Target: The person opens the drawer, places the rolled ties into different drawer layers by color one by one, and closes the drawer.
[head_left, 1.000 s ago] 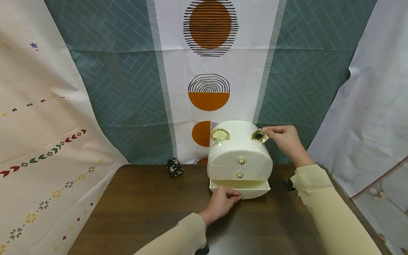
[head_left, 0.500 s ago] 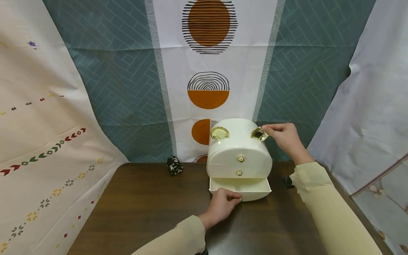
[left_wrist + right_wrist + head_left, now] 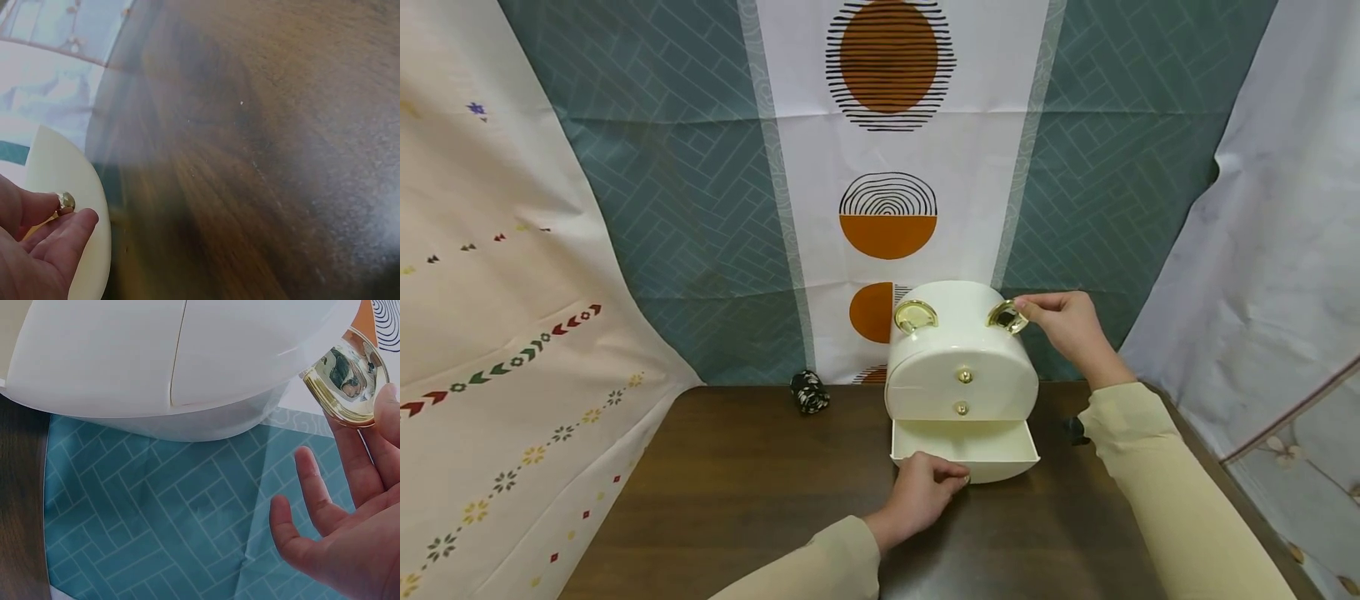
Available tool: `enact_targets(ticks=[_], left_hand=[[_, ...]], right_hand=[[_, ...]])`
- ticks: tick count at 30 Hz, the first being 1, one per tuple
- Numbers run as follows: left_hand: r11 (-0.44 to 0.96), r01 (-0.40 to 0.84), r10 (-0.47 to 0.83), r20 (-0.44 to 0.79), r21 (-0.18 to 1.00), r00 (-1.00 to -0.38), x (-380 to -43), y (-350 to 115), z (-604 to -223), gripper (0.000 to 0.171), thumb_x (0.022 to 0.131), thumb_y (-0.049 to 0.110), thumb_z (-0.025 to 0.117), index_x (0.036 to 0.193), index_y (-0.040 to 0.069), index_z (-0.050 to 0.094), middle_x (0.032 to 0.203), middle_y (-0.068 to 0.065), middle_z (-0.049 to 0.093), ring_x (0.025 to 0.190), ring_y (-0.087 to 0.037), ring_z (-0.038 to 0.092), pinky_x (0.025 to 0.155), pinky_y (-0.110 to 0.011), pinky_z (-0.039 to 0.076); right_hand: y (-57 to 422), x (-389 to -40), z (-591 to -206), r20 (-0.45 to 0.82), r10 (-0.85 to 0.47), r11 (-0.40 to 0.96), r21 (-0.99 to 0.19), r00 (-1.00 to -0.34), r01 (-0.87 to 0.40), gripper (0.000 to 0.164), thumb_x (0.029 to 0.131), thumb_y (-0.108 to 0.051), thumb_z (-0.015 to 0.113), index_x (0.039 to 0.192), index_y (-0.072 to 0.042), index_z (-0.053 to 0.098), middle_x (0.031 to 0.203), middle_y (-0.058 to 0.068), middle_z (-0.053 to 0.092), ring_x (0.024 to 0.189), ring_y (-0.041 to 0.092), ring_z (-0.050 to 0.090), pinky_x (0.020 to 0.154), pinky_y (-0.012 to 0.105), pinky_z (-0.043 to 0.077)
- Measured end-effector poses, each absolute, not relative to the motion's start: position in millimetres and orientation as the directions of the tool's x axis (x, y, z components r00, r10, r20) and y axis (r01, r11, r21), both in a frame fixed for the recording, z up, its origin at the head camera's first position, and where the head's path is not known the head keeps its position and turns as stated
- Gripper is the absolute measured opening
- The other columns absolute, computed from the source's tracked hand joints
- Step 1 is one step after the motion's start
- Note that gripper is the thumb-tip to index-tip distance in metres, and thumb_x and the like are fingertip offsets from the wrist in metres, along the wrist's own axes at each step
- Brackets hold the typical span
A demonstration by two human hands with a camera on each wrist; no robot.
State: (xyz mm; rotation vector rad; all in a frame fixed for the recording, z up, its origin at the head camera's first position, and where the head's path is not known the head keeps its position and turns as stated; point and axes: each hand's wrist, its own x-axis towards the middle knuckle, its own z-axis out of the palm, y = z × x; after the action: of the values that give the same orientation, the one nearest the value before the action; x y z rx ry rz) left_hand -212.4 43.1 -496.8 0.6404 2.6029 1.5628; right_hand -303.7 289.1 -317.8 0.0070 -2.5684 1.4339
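A cream-white rounded drawer box (image 3: 962, 358) with two gold ear-shaped pieces on top stands at the back of the table. Its bottom drawer (image 3: 966, 442) is pulled out, and the inside shows bare. My left hand (image 3: 920, 493) pinches the small gold knob (image 3: 65, 202) on that drawer's front between thumb and fingers. At the box's upper right, my right hand (image 3: 1067, 327) holds the right gold ear (image 3: 350, 378) by its outer edge, thumb on the front and fingers behind. Two more gold knobs sit on the closed front above the drawer.
A black-and-white patterned roll (image 3: 810, 392) lies at the table's back edge, left of the box. Patterned cloths hang behind the brown wooden table (image 3: 760, 500) and along both sides. The teal cloth (image 3: 162, 506) hangs close behind the box.
My left hand has moved toward me, drawing the bottom drawer further out. My right hand keeps its hold on the gold ear, and the box stays in place.
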Motion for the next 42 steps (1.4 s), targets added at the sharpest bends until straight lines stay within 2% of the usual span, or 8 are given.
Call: enact_targets(ticks=[8, 15, 20, 25, 33, 38, 42], left_hand=[[0.353, 0.269, 0.376, 0.128, 0.896, -0.918, -208.4, 41.2, -498.3, 0.01, 0.083, 0.011, 0.07, 0.09, 0.014, 0.077, 0.089, 0.004, 0.074, 0.072, 0.003, 0.062, 0.06, -0.014, 0.048], [0.308, 0.196, 0.366, 0.074, 0.931, -0.927, -207.3, 44.5, -498.5, 0.011, 0.083, 0.008, 0.069, 0.091, 0.01, 0.076, 0.083, -0.001, 0.074, 0.067, -0.004, 0.065, 0.054, -0.015, 0.049], [0.32, 0.222, 0.361, 0.098, 0.921, -0.928, -208.1, 45.4, -498.6, 0.012, 0.083, 0.009, 0.07, 0.091, 0.013, 0.077, 0.085, 0.001, 0.074, 0.066, -0.003, 0.065, 0.054, -0.015, 0.049], [0.342, 0.258, 0.382, 0.117, 0.904, -0.917, -208.0, 44.1, -498.6, 0.012, 0.083, 0.011, 0.07, 0.093, 0.014, 0.077, 0.089, 0.004, 0.074, 0.071, 0.001, 0.065, 0.06, -0.014, 0.049], [0.23, 0.078, 0.412, -0.025, 0.97, -0.911, -202.4, 46.7, -481.9, 0.014, 0.086, 0.005, 0.065, 0.095, 0.002, 0.074, 0.078, -0.013, 0.072, 0.051, -0.01, 0.061, 0.045, -0.022, 0.051], [0.227, 0.142, 0.464, 0.021, 0.963, -0.886, -204.7, 41.6, -453.6, 0.013, 0.084, 0.013, 0.068, 0.091, 0.005, 0.075, 0.069, -0.012, 0.071, 0.054, -0.017, 0.066, 0.047, -0.024, 0.052], [0.203, 0.239, 0.471, 0.119, 0.95, -0.874, -217.2, 28.7, -423.5, 0.014, 0.084, 0.026, 0.07, 0.086, 0.014, 0.076, 0.064, -0.007, 0.069, 0.059, -0.025, 0.067, 0.047, -0.026, 0.051]], right_hand=[[288.1, -301.9, -317.5, 0.163, 0.096, 0.53, -0.843, -0.982, -0.089, 0.059, 0.082, -0.055, 0.062, 0.117, -0.007, 0.066, 0.127, 0.017, 0.059, 0.13, 0.032, 0.044, 0.104, 0.056, 0.034], [287.6, -302.2, -317.0, 0.17, 0.085, 0.526, -0.844, -0.982, -0.101, 0.059, 0.082, -0.055, 0.061, 0.117, -0.008, 0.066, 0.126, 0.016, 0.06, 0.129, 0.031, 0.044, 0.104, 0.056, 0.035], [287.6, -303.5, -316.8, 0.188, 0.082, 0.52, -0.846, -0.979, -0.119, 0.059, 0.082, -0.056, 0.061, 0.116, -0.008, 0.067, 0.125, 0.016, 0.06, 0.128, 0.03, 0.046, 0.104, 0.055, 0.035], [288.0, -302.9, -317.6, 0.167, 0.081, 0.522, -0.847, -0.983, -0.101, 0.06, 0.082, -0.056, 0.061, 0.117, -0.008, 0.066, 0.127, 0.016, 0.059, 0.13, 0.031, 0.043, 0.105, 0.056, 0.034], [289.1, -302.7, -317.3, 0.156, 0.078, 0.522, -0.848, -0.985, -0.093, 0.062, 0.081, -0.057, 0.061, 0.118, -0.008, 0.065, 0.129, 0.016, 0.058, 0.131, 0.031, 0.042, 0.105, 0.057, 0.034], [288.3, -303.1, -316.4, 0.154, 0.073, 0.525, -0.846, -0.985, -0.093, 0.061, 0.082, -0.057, 0.06, 0.119, -0.008, 0.065, 0.13, 0.016, 0.057, 0.131, 0.033, 0.041, 0.104, 0.058, 0.034], [287.3, -302.3, -315.9, 0.147, 0.072, 0.532, -0.842, -0.987, -0.086, 0.061, 0.083, -0.056, 0.059, 0.12, -0.008, 0.064, 0.132, 0.016, 0.056, 0.132, 0.034, 0.04, 0.103, 0.059, 0.033]])
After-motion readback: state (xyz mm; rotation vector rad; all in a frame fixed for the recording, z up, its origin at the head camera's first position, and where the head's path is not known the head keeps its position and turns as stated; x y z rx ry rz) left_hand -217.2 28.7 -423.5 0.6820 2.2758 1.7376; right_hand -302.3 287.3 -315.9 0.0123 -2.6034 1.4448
